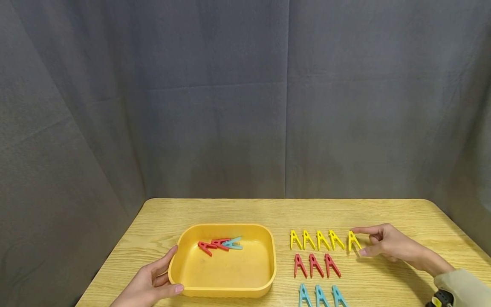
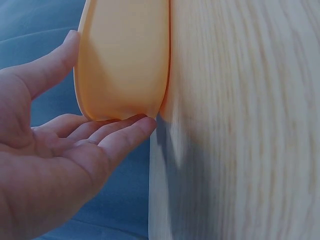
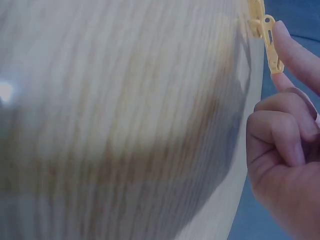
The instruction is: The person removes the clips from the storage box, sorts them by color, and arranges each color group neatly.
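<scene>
My left hand (image 1: 147, 281) holds the near left corner of a yellow plastic tub (image 1: 230, 275), thumb at the front and fingers along the left side. The left wrist view shows the fingertips (image 2: 146, 124) against the tub's end. Inside the tub lie two red clothespins (image 1: 207, 246) and a light blue clothespin (image 1: 232, 243). On the right, my right hand (image 1: 397, 247) pinches a yellow clothespin (image 1: 351, 239) between index finger and thumb, at the right end of a row of yellow clothespins (image 1: 321, 240). In the right wrist view its other fingers are curled in.
Below the yellow row are three red clothespins (image 1: 315, 265) and, nearer the front edge, three light blue clothespins (image 1: 320, 295). All lie on a light wooden table (image 1: 307, 211). A dark grey curtain (image 1: 215, 128) hangs behind and at the sides.
</scene>
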Motion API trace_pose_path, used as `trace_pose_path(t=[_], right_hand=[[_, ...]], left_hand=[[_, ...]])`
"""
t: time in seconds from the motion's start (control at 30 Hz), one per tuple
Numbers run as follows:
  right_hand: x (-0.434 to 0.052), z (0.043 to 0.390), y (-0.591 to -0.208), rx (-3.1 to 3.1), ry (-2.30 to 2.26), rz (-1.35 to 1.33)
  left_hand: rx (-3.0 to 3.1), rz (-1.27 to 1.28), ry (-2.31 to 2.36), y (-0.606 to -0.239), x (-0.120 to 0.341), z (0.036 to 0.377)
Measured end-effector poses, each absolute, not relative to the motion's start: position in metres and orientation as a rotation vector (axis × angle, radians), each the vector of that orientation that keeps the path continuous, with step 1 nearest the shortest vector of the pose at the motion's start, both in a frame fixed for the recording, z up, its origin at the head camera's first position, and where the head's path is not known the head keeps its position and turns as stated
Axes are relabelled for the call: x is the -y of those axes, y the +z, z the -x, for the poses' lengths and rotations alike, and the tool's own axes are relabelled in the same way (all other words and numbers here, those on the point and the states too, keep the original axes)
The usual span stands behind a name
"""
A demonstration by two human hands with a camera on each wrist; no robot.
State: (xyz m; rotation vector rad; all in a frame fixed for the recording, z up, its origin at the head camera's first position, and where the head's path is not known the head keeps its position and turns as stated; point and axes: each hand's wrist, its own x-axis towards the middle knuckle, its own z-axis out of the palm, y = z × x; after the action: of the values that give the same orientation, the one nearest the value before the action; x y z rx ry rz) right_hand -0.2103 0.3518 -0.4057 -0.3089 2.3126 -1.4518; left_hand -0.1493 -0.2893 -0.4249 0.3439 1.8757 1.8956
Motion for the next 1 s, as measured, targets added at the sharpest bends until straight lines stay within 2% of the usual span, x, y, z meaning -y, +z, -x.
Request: trace_pose_path(t=[1.0], right_hand=[[-0.354, 0.234, -0.417, -2.341, -1.362, 0.360]], left_hand=[[-1.896, -0.296, 1.875, -0.424, 0.288, 0.149]])
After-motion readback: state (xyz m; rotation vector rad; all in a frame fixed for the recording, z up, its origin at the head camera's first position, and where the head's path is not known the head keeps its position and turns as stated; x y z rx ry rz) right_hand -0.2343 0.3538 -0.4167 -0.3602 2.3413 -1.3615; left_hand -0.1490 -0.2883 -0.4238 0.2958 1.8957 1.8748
